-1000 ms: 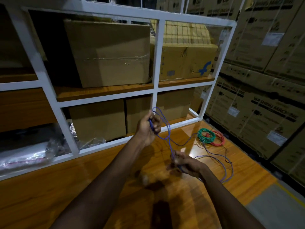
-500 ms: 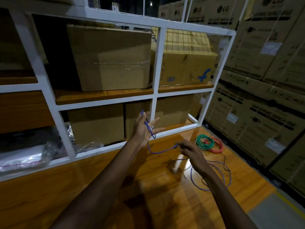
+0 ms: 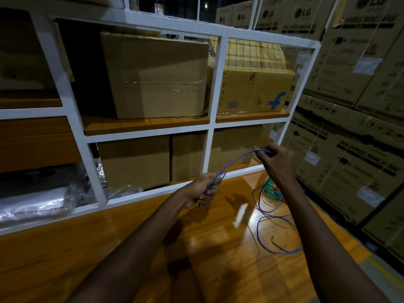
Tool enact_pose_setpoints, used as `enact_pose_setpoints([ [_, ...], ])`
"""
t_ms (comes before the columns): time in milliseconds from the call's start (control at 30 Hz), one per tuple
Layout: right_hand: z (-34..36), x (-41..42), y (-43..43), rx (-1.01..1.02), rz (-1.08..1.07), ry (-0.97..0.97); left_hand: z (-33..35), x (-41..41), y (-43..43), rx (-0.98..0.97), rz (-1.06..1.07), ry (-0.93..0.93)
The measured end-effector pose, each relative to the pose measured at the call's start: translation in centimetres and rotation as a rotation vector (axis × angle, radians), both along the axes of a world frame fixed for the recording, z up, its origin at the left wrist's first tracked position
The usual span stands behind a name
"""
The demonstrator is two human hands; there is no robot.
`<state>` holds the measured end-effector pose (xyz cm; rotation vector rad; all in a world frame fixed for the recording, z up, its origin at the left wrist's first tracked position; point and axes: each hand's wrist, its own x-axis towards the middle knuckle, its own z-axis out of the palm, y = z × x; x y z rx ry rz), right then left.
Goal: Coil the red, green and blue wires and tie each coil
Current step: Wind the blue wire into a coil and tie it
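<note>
Right hand (image 3: pixel 278 166) has swung up-right, fingers pinching blue wire (image 3: pixel 238 159); left hand (image 3: pixel 200 190) fingers grip it; cartons (image 3: pixel 341 62) read LG.

The blue wire (image 3: pixel 240 156) reads violet-blue against the glossy orange-brown, wood-grained tabletop (image 3: pixel 131 237). The wire coil (image 3: pixel 272 190) is green. The rack frame (image 3: pixel 215 88) is white. The cardboard box (image 3: pixel 157 75) is plain tan. A neighbouring carton (image 3: pixel 247 90) bears a blue logo (image 3: pixel 277 101). The stacked cartons (image 3: pixel 349 51) carry black lettering.

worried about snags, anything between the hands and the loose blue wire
Nothing visible: left hand and right hand both grip the thin blue wire. Its slack lies right by the green wire coil, which might snag.
</note>
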<state>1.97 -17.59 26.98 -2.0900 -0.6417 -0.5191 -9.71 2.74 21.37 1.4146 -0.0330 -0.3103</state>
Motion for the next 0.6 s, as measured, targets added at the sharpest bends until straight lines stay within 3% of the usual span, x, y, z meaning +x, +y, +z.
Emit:
enact_pose_setpoints([
  [100,-0.6,3.1,-1.1,-0.075,-0.075,0.152,0.0,-0.3,0.2,-0.218,-0.241,0.119],
  [233,-2.4,6.1,-2.5,0.429,-0.096,0.526,0.0,-0.4,0.8,-0.513,-0.343,0.140],
  [267,-3.2,6.5,-2.9,0.473,-0.135,0.609,0.2,-0.4,1.1,-0.585,-0.351,0.110],
  [300,-4.2,6.7,-3.4,0.439,-0.177,0.690,0.5,-0.4,1.4,-0.642,-0.349,0.068],
  [367,-6.3,6.3,-3.9,0.123,-0.230,0.758,1.4,-0.4,1.8,-0.713,-0.288,-0.019],
  [433,-8.8,5.7,-4.3,-0.333,-0.244,0.654,2.1,-0.1,2.0,-0.738,-0.183,-0.080],
  [467,-9.9,5.5,-4.2,-0.451,-0.230,0.604,2.4,0.2,2.0,-0.758,-0.123,-0.100],
  [533,-11.5,4.5,-3.4,-0.369,-0.128,0.562,2.6,0.8,1.9,-0.823,-0.002,-0.118],
  [600,-12.6,2.8,-2.7,-0.027,-0.011,0.554,2.9,1.3,2.0,-0.867,0.079,-0.142],
])
